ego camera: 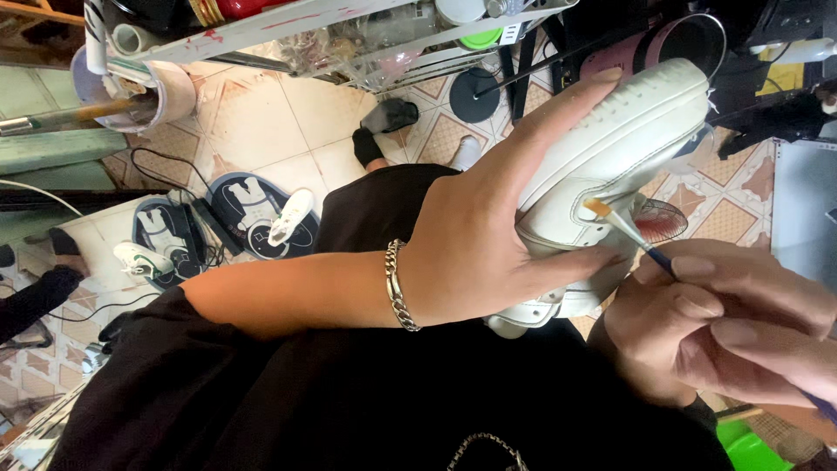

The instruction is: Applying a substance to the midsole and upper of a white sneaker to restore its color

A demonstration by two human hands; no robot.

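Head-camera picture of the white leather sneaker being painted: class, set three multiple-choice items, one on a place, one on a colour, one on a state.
1. Where does the fine paintbrush's tip touch?
A. the white leather sneaker
B. the floor
C. the bracelet

2. What colour are the bristles of the fine blue-handled paintbrush?
A. green
B. orange
C. black

3. How is the sneaker kept?
A. lying on the floor
B. hanging from a hook
C. gripped in the left hand

Answers: 1 A, the tip rests on the sneaker's side; 2 B, the bristles look orange; 3 C, left fingers wrap it while the right hand holds the brush.
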